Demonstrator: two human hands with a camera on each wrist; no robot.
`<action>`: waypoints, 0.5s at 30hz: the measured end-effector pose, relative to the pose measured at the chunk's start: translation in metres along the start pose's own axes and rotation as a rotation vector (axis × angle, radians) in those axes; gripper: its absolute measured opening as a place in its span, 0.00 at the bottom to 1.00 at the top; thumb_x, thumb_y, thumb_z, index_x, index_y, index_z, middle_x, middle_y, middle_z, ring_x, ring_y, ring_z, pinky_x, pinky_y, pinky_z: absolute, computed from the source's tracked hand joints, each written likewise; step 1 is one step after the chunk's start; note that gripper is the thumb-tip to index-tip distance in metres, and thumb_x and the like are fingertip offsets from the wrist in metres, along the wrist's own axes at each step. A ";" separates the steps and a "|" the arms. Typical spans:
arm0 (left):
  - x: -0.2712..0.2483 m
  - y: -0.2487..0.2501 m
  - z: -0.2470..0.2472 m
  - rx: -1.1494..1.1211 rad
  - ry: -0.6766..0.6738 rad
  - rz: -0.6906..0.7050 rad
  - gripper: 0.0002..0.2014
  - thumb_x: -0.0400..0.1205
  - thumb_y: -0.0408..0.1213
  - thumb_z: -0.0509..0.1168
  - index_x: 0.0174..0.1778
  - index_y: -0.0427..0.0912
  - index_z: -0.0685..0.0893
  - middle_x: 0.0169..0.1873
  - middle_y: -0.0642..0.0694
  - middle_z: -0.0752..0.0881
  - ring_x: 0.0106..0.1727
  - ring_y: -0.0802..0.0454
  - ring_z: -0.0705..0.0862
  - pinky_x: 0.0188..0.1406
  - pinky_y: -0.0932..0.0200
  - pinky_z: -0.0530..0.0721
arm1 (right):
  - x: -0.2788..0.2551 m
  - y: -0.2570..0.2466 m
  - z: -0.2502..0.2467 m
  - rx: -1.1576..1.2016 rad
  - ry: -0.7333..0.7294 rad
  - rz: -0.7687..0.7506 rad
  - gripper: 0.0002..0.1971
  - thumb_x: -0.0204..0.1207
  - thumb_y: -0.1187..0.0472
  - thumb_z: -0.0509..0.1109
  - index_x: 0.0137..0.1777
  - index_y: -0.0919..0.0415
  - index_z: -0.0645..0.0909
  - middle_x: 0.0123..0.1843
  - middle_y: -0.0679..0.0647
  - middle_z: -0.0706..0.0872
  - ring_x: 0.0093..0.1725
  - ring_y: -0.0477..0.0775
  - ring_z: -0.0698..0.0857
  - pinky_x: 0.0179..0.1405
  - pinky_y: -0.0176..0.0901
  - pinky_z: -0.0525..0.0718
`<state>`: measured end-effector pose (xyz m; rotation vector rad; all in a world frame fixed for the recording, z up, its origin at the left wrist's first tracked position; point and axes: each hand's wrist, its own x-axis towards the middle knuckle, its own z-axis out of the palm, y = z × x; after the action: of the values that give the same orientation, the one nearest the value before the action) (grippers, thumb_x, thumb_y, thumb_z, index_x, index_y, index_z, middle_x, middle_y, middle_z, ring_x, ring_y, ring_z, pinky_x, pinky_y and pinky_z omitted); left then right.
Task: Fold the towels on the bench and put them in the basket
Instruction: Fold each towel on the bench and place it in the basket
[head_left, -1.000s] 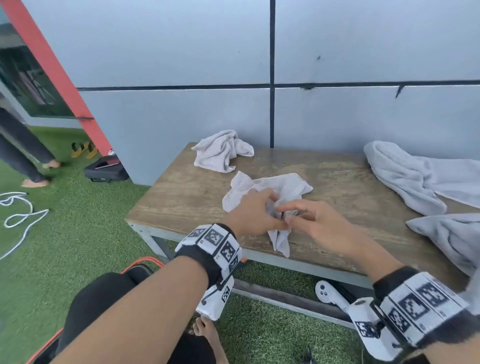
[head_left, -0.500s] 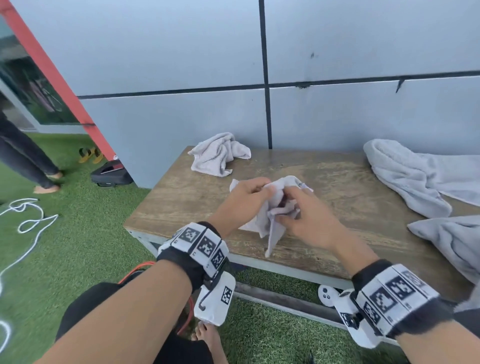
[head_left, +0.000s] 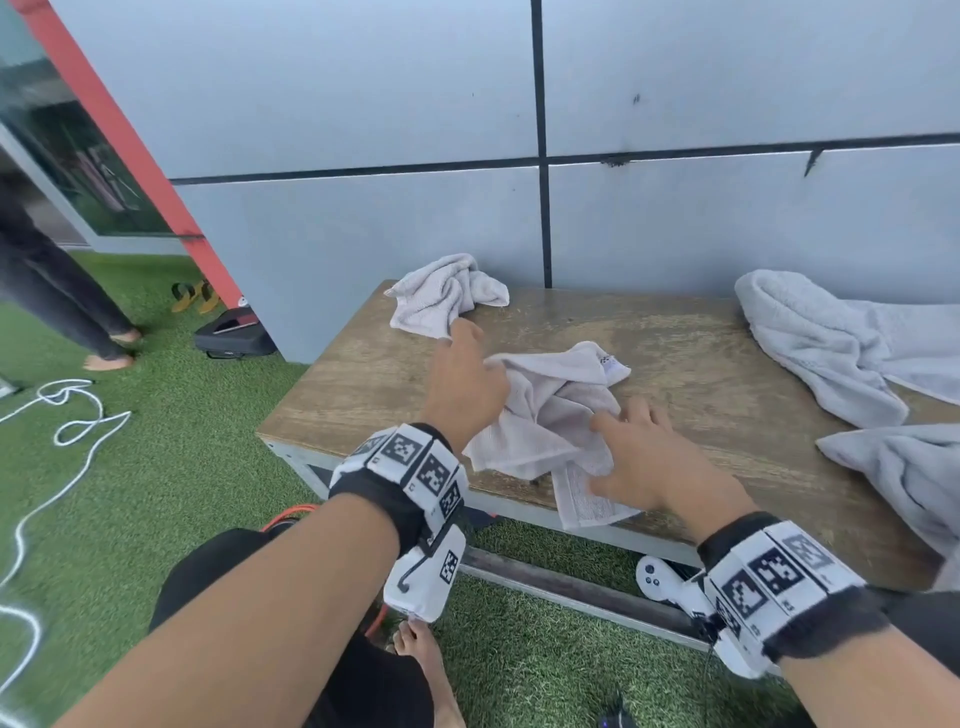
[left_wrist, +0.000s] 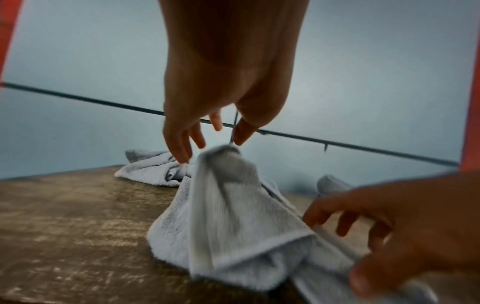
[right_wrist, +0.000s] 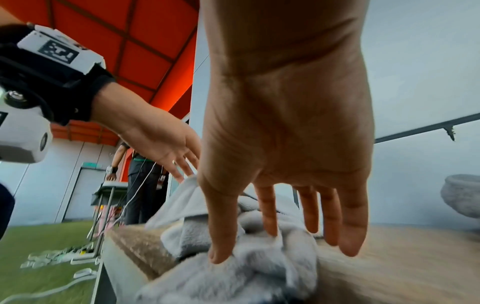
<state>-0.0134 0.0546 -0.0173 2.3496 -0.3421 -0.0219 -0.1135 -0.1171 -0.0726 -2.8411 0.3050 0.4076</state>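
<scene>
Towel (head_left: 545, 415) lies crumpled at the worktop's (head_left: 727, 374) six o'clock edge; left hand (head_left: 467, 384) and right hand (head_left: 644, 462) rest on it, grip relaxed, fingers straight. Best spread corners flat before folding.

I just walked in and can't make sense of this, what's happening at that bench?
A person is working on a small crumpled towel near the front edge of the wooden bench. The left hand touches its raised fold with loose fingers, while the right hand rests flat on the part by the edge. It is not yet folded. Another small towel and larger grey towels lie crumpled on the bench. No basket is in view.
</scene>
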 end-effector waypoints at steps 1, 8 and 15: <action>-0.004 -0.003 0.005 0.099 0.026 0.048 0.19 0.81 0.33 0.64 0.68 0.46 0.71 0.58 0.44 0.75 0.56 0.46 0.76 0.55 0.53 0.77 | -0.003 0.000 0.002 0.005 -0.001 0.036 0.34 0.76 0.46 0.71 0.79 0.52 0.62 0.76 0.64 0.62 0.79 0.70 0.63 0.68 0.62 0.76; -0.035 -0.013 0.049 0.040 -0.195 0.510 0.15 0.74 0.35 0.71 0.57 0.48 0.83 0.54 0.49 0.77 0.53 0.50 0.78 0.53 0.46 0.82 | -0.011 0.009 0.002 0.297 0.209 0.017 0.06 0.79 0.63 0.64 0.53 0.56 0.79 0.48 0.54 0.83 0.46 0.58 0.83 0.42 0.48 0.82; -0.032 -0.003 0.065 -0.154 -0.214 0.444 0.05 0.79 0.36 0.70 0.42 0.50 0.81 0.41 0.50 0.80 0.44 0.55 0.79 0.47 0.57 0.78 | -0.036 0.005 -0.010 0.959 0.528 -0.230 0.10 0.82 0.62 0.70 0.59 0.49 0.79 0.50 0.44 0.87 0.42 0.47 0.85 0.38 0.35 0.84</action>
<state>-0.0506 0.0204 -0.0689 2.0775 -0.9263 -0.0840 -0.1464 -0.1190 -0.0538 -1.9397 0.1846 -0.4455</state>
